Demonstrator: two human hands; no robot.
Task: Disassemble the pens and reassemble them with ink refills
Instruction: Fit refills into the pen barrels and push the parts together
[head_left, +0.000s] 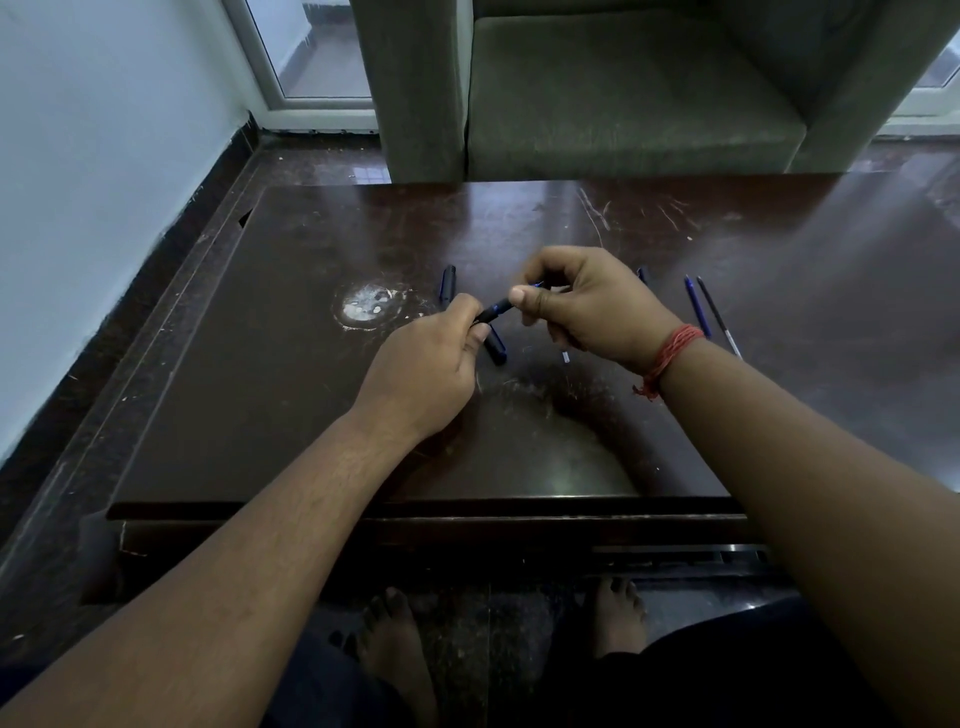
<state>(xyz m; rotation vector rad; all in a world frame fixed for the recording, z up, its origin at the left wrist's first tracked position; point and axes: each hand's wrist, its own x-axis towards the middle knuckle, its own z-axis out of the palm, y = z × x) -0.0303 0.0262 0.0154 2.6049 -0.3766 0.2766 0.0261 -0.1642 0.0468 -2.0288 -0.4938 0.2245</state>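
My left hand (434, 364) grips the back end of a dark pen barrel (496, 307) above the middle of the table (249, 395). My right hand (587, 301) pinches a thin blue refill (537, 285) at the barrel's front end. A dark pen cap (496, 347) lies on the table just under my hands. Another dark pen part (448, 283) lies a little farther back to the left. Two loose refills, one blue (696, 306) and one dark (719, 317), lie to the right of my right wrist. A small pale piece (565, 357) lies below my right hand.
A white scuffed patch (366, 306) marks the tabletop left of the hands. A grey armchair (623, 88) stands right behind the table's far edge. A wall runs along the left. My bare feet (395, 654) show under the table's near edge.
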